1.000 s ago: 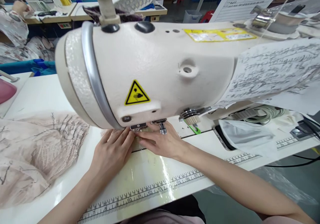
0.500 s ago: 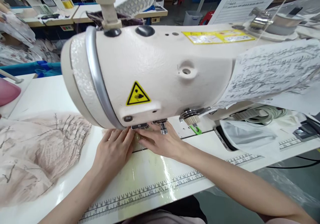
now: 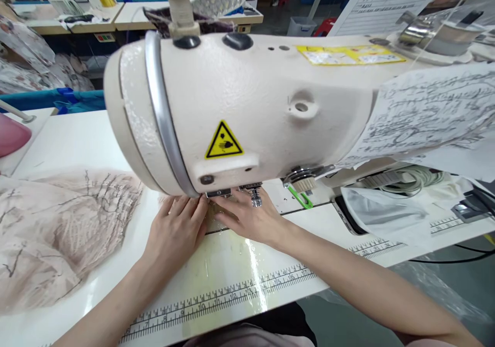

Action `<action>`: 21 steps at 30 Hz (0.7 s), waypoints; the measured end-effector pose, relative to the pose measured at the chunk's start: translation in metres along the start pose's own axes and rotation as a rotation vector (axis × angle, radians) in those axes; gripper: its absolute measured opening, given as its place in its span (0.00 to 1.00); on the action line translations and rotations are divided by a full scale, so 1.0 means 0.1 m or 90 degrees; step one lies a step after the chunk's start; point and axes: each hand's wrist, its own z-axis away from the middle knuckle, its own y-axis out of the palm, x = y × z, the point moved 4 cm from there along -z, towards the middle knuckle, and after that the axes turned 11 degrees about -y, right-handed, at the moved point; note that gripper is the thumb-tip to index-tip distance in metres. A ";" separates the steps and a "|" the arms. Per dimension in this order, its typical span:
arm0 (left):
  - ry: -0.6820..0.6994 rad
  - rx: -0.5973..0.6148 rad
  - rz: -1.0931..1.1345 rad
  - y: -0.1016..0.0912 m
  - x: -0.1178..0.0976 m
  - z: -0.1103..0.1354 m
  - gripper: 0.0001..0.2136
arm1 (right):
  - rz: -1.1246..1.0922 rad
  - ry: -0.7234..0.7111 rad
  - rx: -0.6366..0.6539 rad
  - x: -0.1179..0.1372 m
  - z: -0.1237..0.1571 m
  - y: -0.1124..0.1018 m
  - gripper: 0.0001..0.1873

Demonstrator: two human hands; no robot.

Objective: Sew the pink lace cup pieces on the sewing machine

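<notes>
Both hands are under the head of a cream sewing machine point(image 3: 247, 104). My left hand point(image 3: 176, 226) lies palm down on the white table point(image 3: 228, 264), its fingers stretched forward. Beyond its fingertips a little pale pink cloth point(image 3: 165, 199) shows. My right hand point(image 3: 251, 215) reaches in from the right, fingers extended and slightly apart, next to the needle area. The machine head covers its fingertips, the needle and most of the cloth there. A pale pink sheer fabric with dark branch-like marks point(image 3: 69, 233) lies bunched to the left of my left hand.
Green thread snips point(image 3: 299, 196) lie behind my right wrist. A phone point(image 3: 350, 215) sits partly under white cloth point(image 3: 381, 210) on the right. A printed ruler point(image 3: 216, 300) runs along the front edge. Handwritten paper point(image 3: 429, 110) hangs on the machine. Another person's patterned clothing point(image 3: 23, 53) shows at far left.
The view has shifted slightly, so the machine appears a little farther right and higher. Both hands stay nearly in place under the machine head. More of the green snips shows.
</notes>
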 end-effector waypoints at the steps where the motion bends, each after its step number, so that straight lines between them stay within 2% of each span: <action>1: 0.000 0.000 0.000 0.00 0.00 0.00 0.14 | 0.000 0.002 0.007 0.00 0.00 0.00 0.21; 10: -0.011 0.008 -0.007 0.00 -0.01 -0.02 0.14 | 0.044 -0.003 0.056 0.00 -0.03 -0.03 0.24; 17: -0.020 -0.003 -0.009 0.00 0.00 -0.03 0.14 | 0.031 0.016 0.019 0.00 -0.02 -0.01 0.24; 21: -0.031 0.001 -0.002 0.01 0.01 -0.03 0.14 | 0.028 0.017 0.040 0.00 -0.02 -0.01 0.23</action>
